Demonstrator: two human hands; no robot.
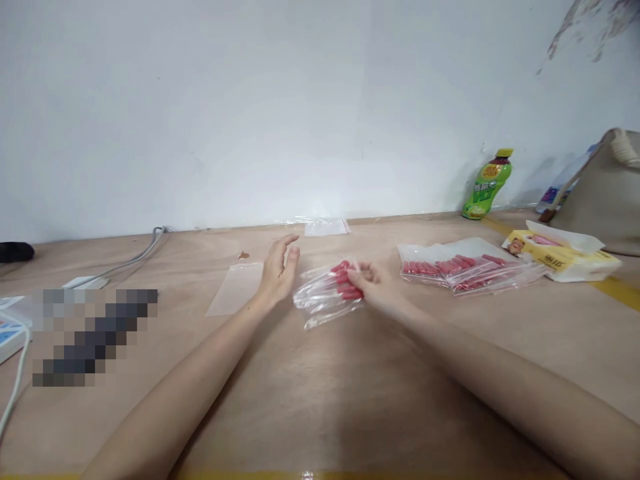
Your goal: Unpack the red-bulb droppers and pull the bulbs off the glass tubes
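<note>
My right hand (373, 283) is closed on the end of a clear plastic bag (325, 297) filled with several red tube-like pieces, holding it just above the wooden table (310, 400). Just left of that bag, my left hand (279, 270) hovers with fingers spread and slightly curled, holding nothing. An empty clear bag (234, 288) lies flat to the left of my left hand. A pile of filled bags with red pieces (465, 267) rests to the right of my right hand.
Another empty bag (326, 227) lies by the white wall. A green bottle (487, 185), a yellow tissue pack (563, 253) and a beige bag (607, 193) stand at the right. Grey cables (135, 257) and a white device (10, 333) sit at the left.
</note>
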